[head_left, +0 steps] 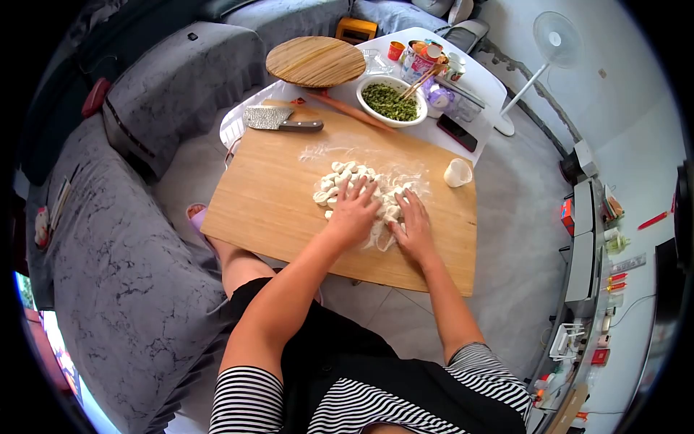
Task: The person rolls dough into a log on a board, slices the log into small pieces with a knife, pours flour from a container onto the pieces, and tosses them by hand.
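Note:
Small white pieces of dough [334, 182] lie in a loose heap on a wooden board [253, 195], with flour [318, 152] dusted around them. My left hand [354, 215] rests on the heap, palm down, its fingers spread over the pieces. At the heap's right side, my right hand [413, 228] touches the dough with its fingers stretched out. Neither hand is closed around a piece. Some of the dough is hidden beneath both hands. A small whitish cup [457, 173] stands near the board's right edge.
A cleaver [300, 126] lies at the board's far left. A rolling pin [354, 112] lies along the back edge. Behind are a white bowl [361, 108] of chopped green filling with chopsticks [419, 83], a phone [457, 133] and a round wooden lid [316, 61]. A grey sofa [137, 289] flanks the left.

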`<state>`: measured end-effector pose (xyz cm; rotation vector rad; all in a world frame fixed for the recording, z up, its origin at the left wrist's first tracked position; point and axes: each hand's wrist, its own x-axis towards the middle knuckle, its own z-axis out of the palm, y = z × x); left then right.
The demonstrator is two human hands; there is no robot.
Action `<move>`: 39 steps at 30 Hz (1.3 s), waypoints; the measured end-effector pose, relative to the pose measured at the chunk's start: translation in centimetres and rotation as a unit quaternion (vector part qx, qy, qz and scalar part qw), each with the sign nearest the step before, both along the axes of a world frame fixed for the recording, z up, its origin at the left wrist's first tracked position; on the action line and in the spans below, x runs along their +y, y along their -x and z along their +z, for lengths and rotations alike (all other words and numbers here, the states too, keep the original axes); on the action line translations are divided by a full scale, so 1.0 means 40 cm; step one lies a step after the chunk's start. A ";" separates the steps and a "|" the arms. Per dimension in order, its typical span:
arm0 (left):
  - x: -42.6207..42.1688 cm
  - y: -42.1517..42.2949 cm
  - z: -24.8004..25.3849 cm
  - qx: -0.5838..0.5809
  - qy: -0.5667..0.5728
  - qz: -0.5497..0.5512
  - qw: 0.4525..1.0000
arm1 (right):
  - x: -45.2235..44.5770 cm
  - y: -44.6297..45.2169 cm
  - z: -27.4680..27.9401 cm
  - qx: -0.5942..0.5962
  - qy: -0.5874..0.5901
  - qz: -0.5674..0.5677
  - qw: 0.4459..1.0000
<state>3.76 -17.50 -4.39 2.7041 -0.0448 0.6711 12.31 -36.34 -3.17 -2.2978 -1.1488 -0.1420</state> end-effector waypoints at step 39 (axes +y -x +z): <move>-0.048 -0.006 -0.006 -0.035 -0.035 0.081 0.996 | 0.034 0.045 -0.010 0.075 -0.131 -0.124 0.981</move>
